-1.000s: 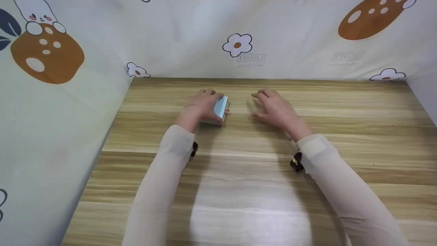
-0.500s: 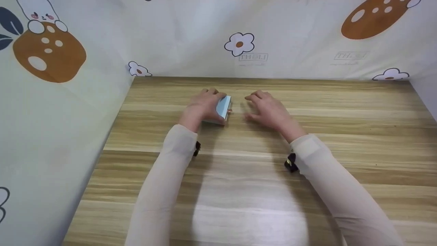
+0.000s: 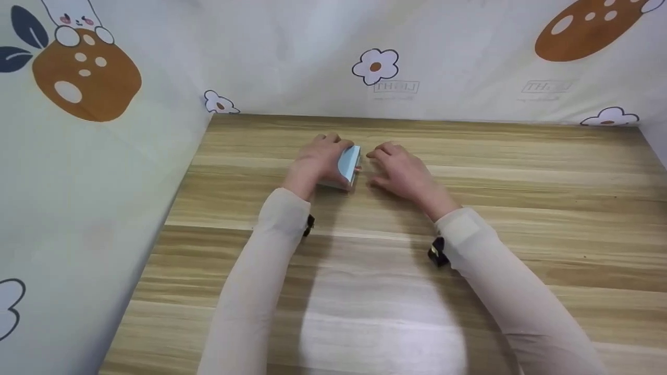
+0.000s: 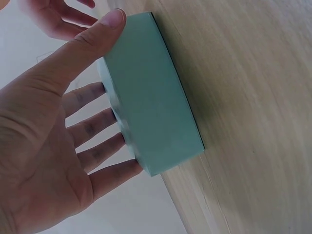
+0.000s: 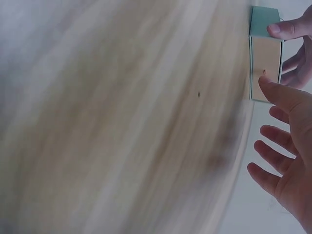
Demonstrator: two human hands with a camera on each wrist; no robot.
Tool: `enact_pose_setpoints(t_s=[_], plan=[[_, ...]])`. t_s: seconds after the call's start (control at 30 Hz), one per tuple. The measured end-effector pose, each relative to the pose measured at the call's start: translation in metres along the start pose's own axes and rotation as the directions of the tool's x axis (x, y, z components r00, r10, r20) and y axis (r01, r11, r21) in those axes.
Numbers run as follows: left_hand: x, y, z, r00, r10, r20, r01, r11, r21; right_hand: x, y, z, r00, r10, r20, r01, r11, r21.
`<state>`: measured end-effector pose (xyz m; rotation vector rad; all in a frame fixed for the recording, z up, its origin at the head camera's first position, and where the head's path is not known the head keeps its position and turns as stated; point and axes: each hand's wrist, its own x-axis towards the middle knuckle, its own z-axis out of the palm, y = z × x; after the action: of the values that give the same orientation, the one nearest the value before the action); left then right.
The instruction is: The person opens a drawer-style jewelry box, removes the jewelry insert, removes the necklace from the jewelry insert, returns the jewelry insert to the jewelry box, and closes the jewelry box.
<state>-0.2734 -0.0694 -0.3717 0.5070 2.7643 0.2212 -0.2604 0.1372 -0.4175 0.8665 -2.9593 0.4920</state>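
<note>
A small light blue box [image 3: 350,162] lies on the wooden table near its back edge. My left hand [image 3: 318,162] reaches over it and holds it, thumb on the near side and fingers along the far side. In the left wrist view the box [image 4: 148,92] shows a long plain teal face. Its pale beige end [image 5: 265,56] has a small reddish tab and faces my right hand [image 3: 402,173]. That hand has its fingers spread and loosely bent, just right of the box, holding nothing. In the right wrist view its thumb overlaps the box's end near the tab.
The wood-grain table [image 3: 385,271] stretches toward me and to the right. White cloth [image 3: 292,67] with orange fruit and flower prints hangs behind it and on the left. A dark wrist device [image 3: 437,252] sits at the right cuff.
My right hand has moved left, closing the gap to the tabbed end of the box. The left hand keeps its grip on the box. The head view has shifted slightly.
</note>
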Motion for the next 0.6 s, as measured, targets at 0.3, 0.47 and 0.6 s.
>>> enact_pose_setpoints(t_s=[0.3, 0.47, 0.6], plan=[[0.001, 0.000, 0.001, 1.000, -0.013, 0.015, 0.013, 1.000, 0.003, 0.004, -0.009, 0.005, 1.000, -0.016, 0.002, 0.016, 1.000, 0.013], [0.001, 0.001, 0.001, 1.000, -0.022, 0.018, 0.022, 1.000, 0.001, 0.007, -0.013, 0.005, 1.000, -0.009, 0.027, 0.009, 1.000, 0.010], [0.002, 0.001, 0.000, 0.999, -0.025, 0.021, 0.025, 1.000, -0.004, 0.010, -0.016, 0.005, 0.999, -0.020, 0.027, 0.019, 1.000, 0.006]])
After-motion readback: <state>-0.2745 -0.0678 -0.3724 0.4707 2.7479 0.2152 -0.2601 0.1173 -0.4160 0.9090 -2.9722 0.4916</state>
